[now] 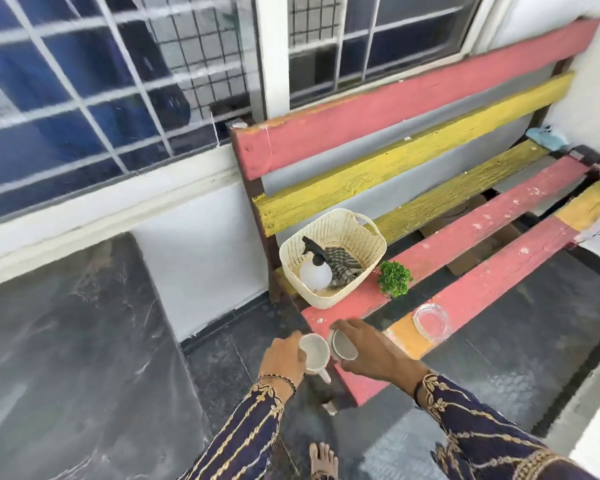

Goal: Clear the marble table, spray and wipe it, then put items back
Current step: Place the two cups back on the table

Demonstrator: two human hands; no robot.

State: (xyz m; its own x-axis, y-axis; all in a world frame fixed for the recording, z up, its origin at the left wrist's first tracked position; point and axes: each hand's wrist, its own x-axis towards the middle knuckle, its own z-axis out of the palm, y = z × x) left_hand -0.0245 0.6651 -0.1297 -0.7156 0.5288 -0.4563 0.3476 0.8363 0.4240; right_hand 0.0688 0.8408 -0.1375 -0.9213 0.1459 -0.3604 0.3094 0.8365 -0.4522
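My left hand (284,358) grips a white mug (315,353), tilted with its handle pointing down, just off the bench's near end. My right hand (371,351) holds a second pale cup (342,345) beside it, over the red slat's end. A cream basket (333,256) on the bench seat holds a white spray bottle (314,271) with a black trigger and a striped cloth (343,266). A small green plant (395,278) stands right of the basket. A clear glass dish (431,320) lies on the front slat. The dark marble table (70,358) fills the lower left.
The red and yellow slatted bench (482,223) runs up to the right against a white wall under barred windows (118,81). A blue object (548,137) lies at the bench's far end. Dark floor tiles and my bare foot (323,459) show below.
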